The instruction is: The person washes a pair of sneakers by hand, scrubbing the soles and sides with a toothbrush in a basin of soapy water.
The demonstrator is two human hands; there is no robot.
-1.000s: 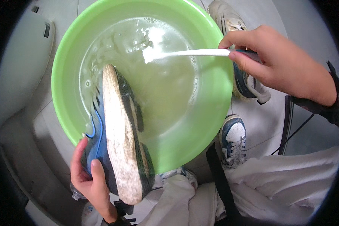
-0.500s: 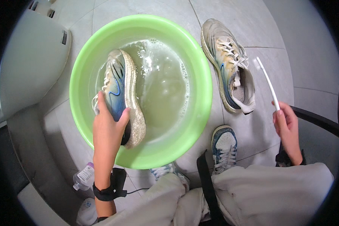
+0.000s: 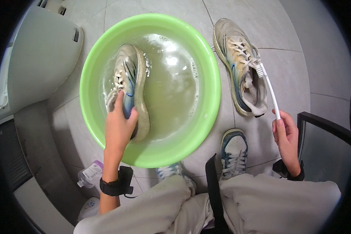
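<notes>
Running shoe [image 3: 135, 86], grey-white and blue, rests tilted in a green basin [image 3: 207, 105], close to its left wall, toe toward the far rim. Spread over its laces and collar are the index finger and thumb of the left hand [image 3: 121, 124], both touching it; the other fingers are hidden, so I cannot tell how firmly they close. That hand also covers part of the heel end, and the underside of the sole is out of sight.

Thumb and fingers of the right hand [image 3: 286, 134] are clamped on the end of a white toothbrush [image 3: 272, 91]. Its head overlaps the laces of a second running shoe [image 3: 236, 74]; whether they touch is hard to tell.

Cloudy water [image 3: 167, 93] spreads between the first shoe and the basin's right wall, its bottom hard to make out. Just outside the right rim, the second shoe lies on the tiled floor [image 3: 273, 27]. Beyond the near rim, a worn sneaker [image 3: 234, 152] shows plainly, while its mate [image 3: 171, 171] is partly covered by trousers [image 3: 269, 199]. Near the basin's near-left rim lies a clear plastic bottle [image 3: 90, 174].
</notes>
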